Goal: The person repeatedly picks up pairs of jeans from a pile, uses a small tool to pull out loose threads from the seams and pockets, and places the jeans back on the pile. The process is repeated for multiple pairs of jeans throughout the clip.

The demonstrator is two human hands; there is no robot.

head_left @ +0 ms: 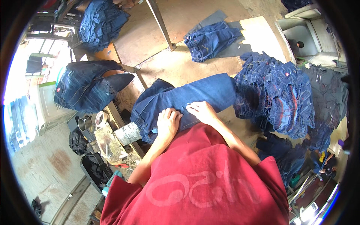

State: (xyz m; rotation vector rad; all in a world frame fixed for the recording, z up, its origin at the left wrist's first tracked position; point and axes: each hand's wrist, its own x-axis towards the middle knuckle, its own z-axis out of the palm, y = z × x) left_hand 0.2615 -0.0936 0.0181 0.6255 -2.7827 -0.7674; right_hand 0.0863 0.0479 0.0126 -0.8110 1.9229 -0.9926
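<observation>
A pair of blue jeans [187, 93] is stretched lengthwise in front of me, drawn over a pale, worn cylindrical form [128, 133] whose end shows at the left. My left hand [168, 122] is closed, its curled fingers pressed on the denim near the waist end. A little to the right, my right hand [202, 112] pinches at the upper surface of the jeans. A tiny dark thing shows at its fingertips, too small to name.
Left of the form, dark jeans [90, 88] hang over a support. A tall stack of denim [279, 93] stands at the right. More jeans [213, 39] lie on the floor ahead, near a metal post [161, 24]. A tape roll [101, 119] and red-handled tool [122, 165] sit at left.
</observation>
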